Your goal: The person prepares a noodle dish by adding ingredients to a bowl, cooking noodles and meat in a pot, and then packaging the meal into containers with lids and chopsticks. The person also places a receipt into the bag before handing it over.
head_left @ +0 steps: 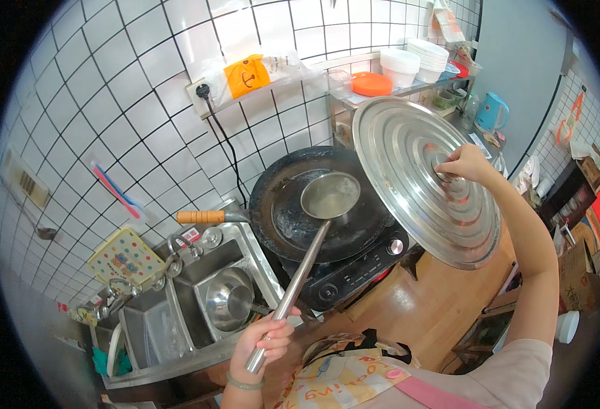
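My left hand (pixel 269 337) grips the steel handle of a ladle (pixel 330 196). The ladle's round bowl is over a dark wok (pixel 274 163) and seems to hold a little cloudy liquid. In my right hand (pixel 466 163) is the knob of a large ridged metal lid (pixel 407 168), which is tilted up to the right of the wok. The wok, with a wooden handle (pixel 201 217) pointing left, sits on a black induction cooker (pixel 351 278). Part of the wok's right rim is hidden behind the lid.
Left of the cooker is a steel double sink (pixel 187 312) with a metal pan (pixel 228 296) in it. A black cable (pixel 231 148) hangs from a wall socket behind the wok. At back right, a metal shelf (pixel 407 92) bears stacked white bowls (pixel 401 66) and an orange lid (pixel 371 84).
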A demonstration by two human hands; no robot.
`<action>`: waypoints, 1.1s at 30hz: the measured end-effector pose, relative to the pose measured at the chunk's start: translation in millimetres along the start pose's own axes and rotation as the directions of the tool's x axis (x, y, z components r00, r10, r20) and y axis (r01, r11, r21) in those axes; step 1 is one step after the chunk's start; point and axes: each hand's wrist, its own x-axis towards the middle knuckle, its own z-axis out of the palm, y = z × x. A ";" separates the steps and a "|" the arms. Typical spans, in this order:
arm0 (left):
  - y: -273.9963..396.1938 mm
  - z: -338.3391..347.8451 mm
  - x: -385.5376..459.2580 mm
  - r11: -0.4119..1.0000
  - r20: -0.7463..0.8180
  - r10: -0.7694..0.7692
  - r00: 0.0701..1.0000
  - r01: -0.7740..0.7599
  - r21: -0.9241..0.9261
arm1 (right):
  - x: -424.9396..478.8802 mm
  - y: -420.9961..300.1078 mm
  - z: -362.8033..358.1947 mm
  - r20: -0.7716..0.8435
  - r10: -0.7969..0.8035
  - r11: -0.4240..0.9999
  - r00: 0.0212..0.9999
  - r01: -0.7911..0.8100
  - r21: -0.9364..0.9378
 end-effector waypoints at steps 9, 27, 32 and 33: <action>-33.8 70.9 -100.4 0.960 -0.051 0.216 0.975 -0.203 0.193 | 44.0 -44.8 49.9 0.071 -0.167 0.986 0.983 0.167 -0.001; -131.7 13.4 -244.7 0.572 -0.241 0.793 0.560 -0.820 -0.025 | 59.3 -179.4 212.8 0.161 -0.271 0.946 0.949 0.294 -0.138; -136.6 -22.9 -277.7 0.430 -0.305 0.871 0.385 -0.897 0.096 | -21.7 -215.0 192.9 0.133 -0.633 0.765 0.763 0.588 0.264; -146.3 -30.9 -285.0 0.362 -0.311 0.896 0.318 -0.927 0.094 | -73.1 -247.8 188.7 0.323 -0.665 0.717 0.673 0.454 0.529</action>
